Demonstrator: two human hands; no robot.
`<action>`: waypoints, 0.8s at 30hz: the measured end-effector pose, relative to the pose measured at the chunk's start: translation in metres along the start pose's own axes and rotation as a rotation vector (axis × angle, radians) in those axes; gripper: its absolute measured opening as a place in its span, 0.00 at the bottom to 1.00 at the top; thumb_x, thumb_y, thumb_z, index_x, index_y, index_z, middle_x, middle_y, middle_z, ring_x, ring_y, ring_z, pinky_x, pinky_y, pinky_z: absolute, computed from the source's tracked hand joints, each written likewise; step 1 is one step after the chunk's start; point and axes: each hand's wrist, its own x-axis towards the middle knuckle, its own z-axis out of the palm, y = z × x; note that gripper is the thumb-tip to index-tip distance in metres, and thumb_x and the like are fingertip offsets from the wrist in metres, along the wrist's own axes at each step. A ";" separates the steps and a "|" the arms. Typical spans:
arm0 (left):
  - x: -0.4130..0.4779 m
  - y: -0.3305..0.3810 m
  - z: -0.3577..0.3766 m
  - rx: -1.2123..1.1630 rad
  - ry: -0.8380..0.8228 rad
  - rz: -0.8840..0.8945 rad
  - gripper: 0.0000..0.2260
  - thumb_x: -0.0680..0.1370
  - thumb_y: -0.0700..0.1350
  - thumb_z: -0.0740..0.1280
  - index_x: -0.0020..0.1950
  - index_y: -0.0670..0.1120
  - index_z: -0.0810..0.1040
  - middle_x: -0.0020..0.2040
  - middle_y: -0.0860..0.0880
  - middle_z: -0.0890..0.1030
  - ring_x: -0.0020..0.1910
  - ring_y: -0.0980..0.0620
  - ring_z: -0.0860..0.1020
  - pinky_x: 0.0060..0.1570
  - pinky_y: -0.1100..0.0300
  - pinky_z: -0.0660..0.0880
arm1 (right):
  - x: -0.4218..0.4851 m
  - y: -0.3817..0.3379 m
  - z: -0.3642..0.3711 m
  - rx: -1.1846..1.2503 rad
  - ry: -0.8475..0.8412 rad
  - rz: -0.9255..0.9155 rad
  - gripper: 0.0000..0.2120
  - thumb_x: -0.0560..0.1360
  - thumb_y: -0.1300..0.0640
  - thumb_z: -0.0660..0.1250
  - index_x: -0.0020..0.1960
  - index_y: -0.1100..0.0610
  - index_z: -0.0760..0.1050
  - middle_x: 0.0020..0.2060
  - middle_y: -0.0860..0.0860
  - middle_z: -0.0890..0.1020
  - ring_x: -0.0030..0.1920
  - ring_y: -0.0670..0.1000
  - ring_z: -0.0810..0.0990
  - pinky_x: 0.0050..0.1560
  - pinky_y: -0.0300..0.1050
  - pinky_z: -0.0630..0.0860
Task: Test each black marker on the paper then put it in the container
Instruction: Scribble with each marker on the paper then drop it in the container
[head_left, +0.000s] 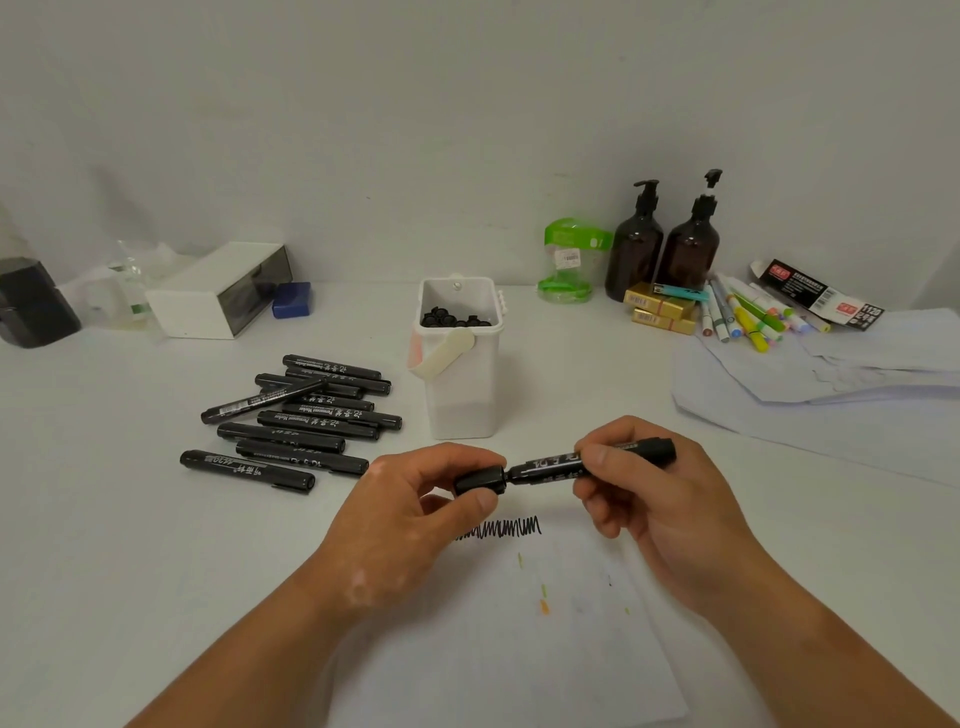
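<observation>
1. Black marker (558, 464): one is held level above the paper (498, 639), in front of the container (460, 384). The right hand (654, 483) has its fingers (597, 457) closed around the barrel; the left hand (415, 499) pinches the cap (480, 480) at the marker's left end.
2. About ten more black markers lie in a loose pile (306, 415) on the white table (104, 519), left of the container; overlaps make the exact count uncertain.
3. The container is a white plastic tub with a cream handle, and dark marker ends (454, 317) crowd inside, too bunched to count.
4. One jagged black scribble (506, 529) sits on the paper, its left end hidden by the left hand; faint coloured flecks lie below it.
5. At the back stand two brown pump bottles (662, 244) and a heap of coloured markers (748, 317).
</observation>
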 end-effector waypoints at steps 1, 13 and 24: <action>0.000 0.000 0.000 0.001 -0.008 0.009 0.10 0.76 0.44 0.73 0.54 0.58 0.84 0.47 0.50 0.85 0.42 0.42 0.81 0.43 0.63 0.78 | -0.001 0.000 0.001 -0.015 -0.017 0.002 0.10 0.66 0.50 0.75 0.42 0.55 0.84 0.34 0.59 0.84 0.30 0.52 0.78 0.29 0.42 0.74; 0.001 -0.004 0.004 -0.294 -0.110 -0.018 0.11 0.73 0.52 0.66 0.49 0.46 0.77 0.34 0.45 0.76 0.37 0.47 0.73 0.42 0.53 0.70 | -0.006 0.003 0.009 -0.248 -0.132 -0.036 0.09 0.68 0.46 0.73 0.45 0.48 0.79 0.38 0.56 0.86 0.29 0.50 0.75 0.31 0.42 0.74; -0.003 0.004 0.011 -0.364 -0.099 -0.051 0.09 0.77 0.45 0.62 0.50 0.39 0.69 0.30 0.52 0.66 0.31 0.49 0.63 0.35 0.58 0.64 | -0.004 0.005 0.010 -0.157 -0.186 -0.026 0.05 0.72 0.54 0.72 0.44 0.52 0.77 0.36 0.58 0.84 0.30 0.52 0.71 0.29 0.42 0.71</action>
